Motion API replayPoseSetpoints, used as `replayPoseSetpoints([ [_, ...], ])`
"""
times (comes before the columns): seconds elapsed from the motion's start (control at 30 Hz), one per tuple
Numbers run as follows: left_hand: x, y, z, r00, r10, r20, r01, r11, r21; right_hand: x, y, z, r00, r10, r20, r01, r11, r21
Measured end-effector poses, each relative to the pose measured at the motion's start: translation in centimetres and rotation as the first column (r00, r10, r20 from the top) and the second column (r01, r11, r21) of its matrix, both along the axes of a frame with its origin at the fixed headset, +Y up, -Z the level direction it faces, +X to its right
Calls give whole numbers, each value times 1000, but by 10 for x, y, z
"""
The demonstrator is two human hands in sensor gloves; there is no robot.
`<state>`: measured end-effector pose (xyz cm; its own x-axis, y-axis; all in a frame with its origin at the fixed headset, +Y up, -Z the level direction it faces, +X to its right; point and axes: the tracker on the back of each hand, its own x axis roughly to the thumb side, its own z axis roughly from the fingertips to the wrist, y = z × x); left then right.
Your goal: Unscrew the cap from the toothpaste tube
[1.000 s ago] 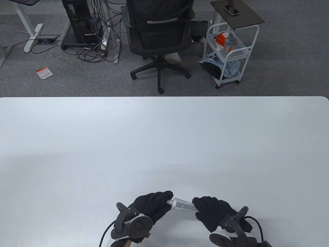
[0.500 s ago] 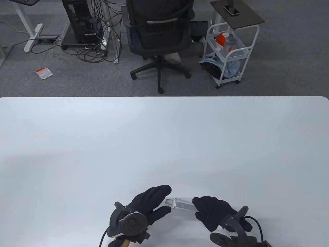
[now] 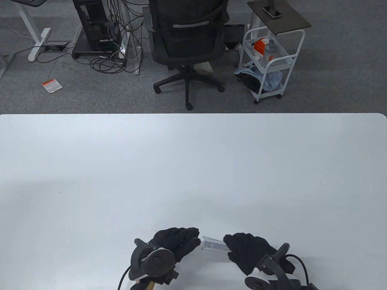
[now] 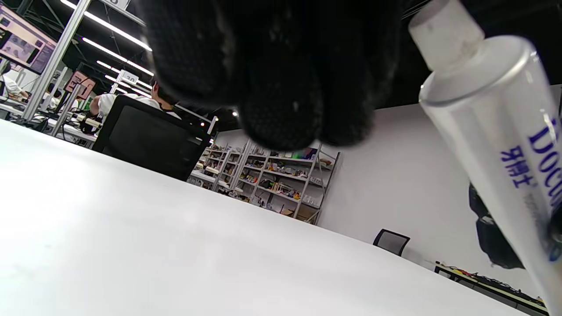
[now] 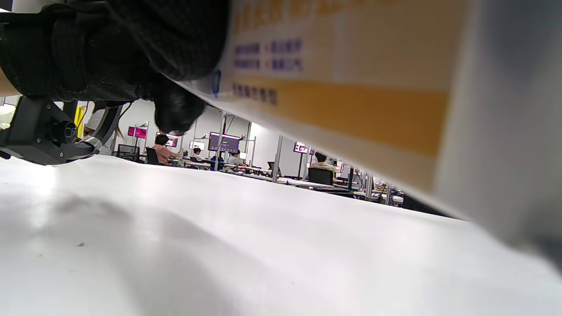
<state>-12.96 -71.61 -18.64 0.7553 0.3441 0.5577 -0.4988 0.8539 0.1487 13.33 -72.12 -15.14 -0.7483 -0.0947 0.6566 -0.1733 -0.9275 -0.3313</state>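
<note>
A clear toothpaste tube [image 3: 212, 243] with blue lettering is held level just above the table's near edge, between my two hands. My right hand [image 3: 229, 246] grips the tube's body; the tube fills the right wrist view [image 5: 351, 87], blurred, with an orange band. My left hand [image 3: 196, 239] has its fingers curled round the tube's left end, which hides the cap in the table view. In the left wrist view the small frosted white cap [image 4: 444, 33] sits on the tube [image 4: 496, 131], its top against my gloved fingers [image 4: 285, 87].
The white table [image 3: 193, 166] stretches away beyond my hands. Past its far edge are a black office chair [image 3: 187, 39], a white trolley [image 3: 269, 63] and a computer tower with cables [image 3: 96, 27] on grey carpet.
Half a second ago my left hand's fingers were spread open and off the cap. Now they are curled round the cap end again. The tube and right hand shifted slightly left.
</note>
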Motion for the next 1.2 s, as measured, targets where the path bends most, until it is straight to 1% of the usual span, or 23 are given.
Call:
replayPoseSetpoints([
  [0.1, -2, 2, 0, 998, 20, 68, -18, 999, -35, 1, 1, -1, 1000, -9, 7, 9, 1000, -2],
  [0.17, -2, 3, 0, 996, 21, 90, -17, 999, -48, 2, 1, -1, 1000, -15, 7, 15, 1000, -2],
  [0.27, 1, 5, 1, 996, -18, 85, 20, 999, -28, 2, 0, -1, 1000, -22, 6, 22, 1000, -2],
  [0.37, 2, 5, 2, 997, -10, 78, 12, 1000, -24, 2, -1, -1, 1000, -16, 5, 16, 1000, 4],
  [0.5, 3, 3, 1, 999, 36, 20, -35, 999, -22, -1, -1, 2, 1000, -4, -10, 4, 1000, 7],
  [0.67, 2, -1, -2, 999, 38, -17, -39, 999, -35, 0, -3, 0, 1000, 6, -3, -6, 1000, -1],
  [0.7, 1, -1, -2, 999, 44, -17, -44, 998, -32, 0, -3, 0, 1000, 4, 2, -4, 1000, 1],
  [0.87, -1, 1, -3, 993, 53, 104, -43, 994, -96, 5, -1, -3, 1000, -6, 16, 6, 1000, -4],
  [0.93, 1, 2, -3, 992, 34, 122, -22, 995, -100, 6, -1, -3, 1000, -8, 18, 8, 1000, -6],
  [1.07, 5, 3, -2, 994, 6, 108, 2, 997, -81, 5, -1, -2, 1000, -2, 13, 2, 1000, -5],
  [1.2, 3, 2, -3, 994, 52, 96, -43, 994, -101, 4, -1, 1, 1000, 1, -1, -1, 1000, 0],
])
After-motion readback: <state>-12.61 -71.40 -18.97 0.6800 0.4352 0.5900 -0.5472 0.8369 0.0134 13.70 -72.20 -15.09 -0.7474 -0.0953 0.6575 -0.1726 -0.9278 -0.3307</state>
